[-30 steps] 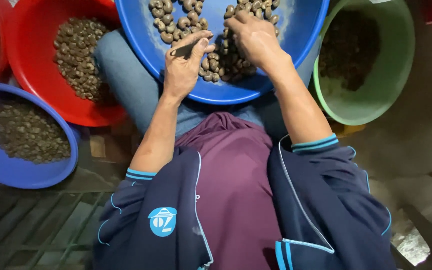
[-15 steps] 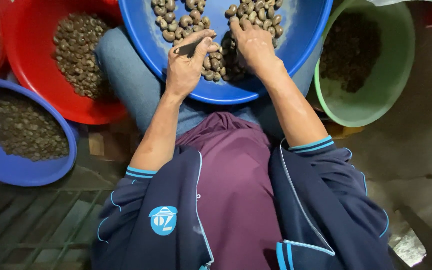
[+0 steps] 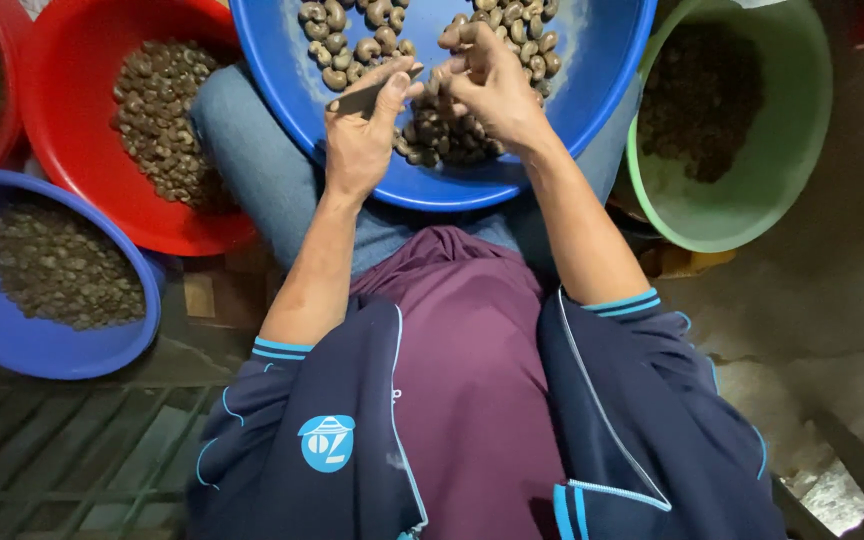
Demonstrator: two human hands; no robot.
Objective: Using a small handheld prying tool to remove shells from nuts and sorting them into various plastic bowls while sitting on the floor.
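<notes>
Two bare hands work over a big blue bowl [image 3: 592,120] that rests on the person's lap. The left hand [image 3: 360,140] has its grip closed around a small dark blade [image 3: 364,99], with the thumb pressed on top. The right hand [image 3: 487,85] pinches one brown nut [image 3: 449,38] between its fingertips, just above the pile and close to the tip of the blade. Many more nuts [image 3: 352,45] lie in the blue bowl, some at its far side and some in a dark heap under the hands.

A red bowl [image 3: 72,200] sits by the person's left knee, with a heap of small brown nuts in the middle. Nearer the person, on the left, is a smaller blue bowl [image 3: 12,340] full of greyish bits. A green bowl [image 3: 742,220] sits on the right, holding dark bits. The person wears a purple shirt under an open dark blue jacket [image 3: 632,440] with light blue trim.
</notes>
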